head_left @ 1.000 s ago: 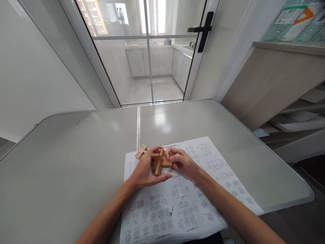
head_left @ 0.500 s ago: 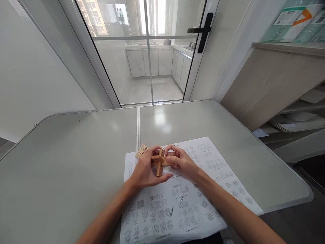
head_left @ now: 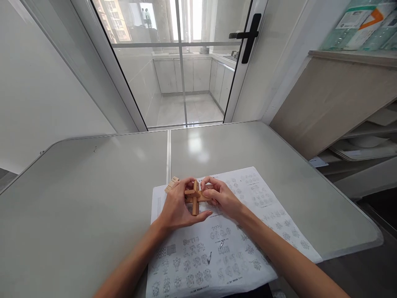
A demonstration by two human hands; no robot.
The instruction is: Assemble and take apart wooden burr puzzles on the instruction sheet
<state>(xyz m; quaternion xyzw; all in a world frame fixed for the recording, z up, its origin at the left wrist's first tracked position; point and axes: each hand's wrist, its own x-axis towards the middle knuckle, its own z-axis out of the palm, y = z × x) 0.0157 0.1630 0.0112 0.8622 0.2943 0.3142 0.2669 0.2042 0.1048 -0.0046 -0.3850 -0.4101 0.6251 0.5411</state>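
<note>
Between my two hands is a wooden interlocking burr puzzle (head_left: 195, 198), its brown bars crossing one another. My left hand (head_left: 178, 207) is curled round its left side, the thumb stretched out below it. My right hand (head_left: 218, 194) pinches the bar that sticks out to the right, between thumb and fingers. Just beyond my left fingers, paler wooden blocks (head_left: 172, 183) rest at the paper's upper left corner, partly hidden by that hand. Under both hands lies a large white sheet (head_left: 229, 248) printed with many small puzzle drawings.
The grey table (head_left: 93, 198) has a pale seam (head_left: 169, 153) running away from me. Past its far edge stands a glazed door with a black handle (head_left: 249, 37). On the right are wooden shelves (head_left: 335, 91) with plastic-wrapped bottles (head_left: 362, 25) on top.
The puzzle has turned slightly, so its near bar now points more straight toward me. My right fingers have closed further over the right-hand bar. My left hand has barely moved.
</note>
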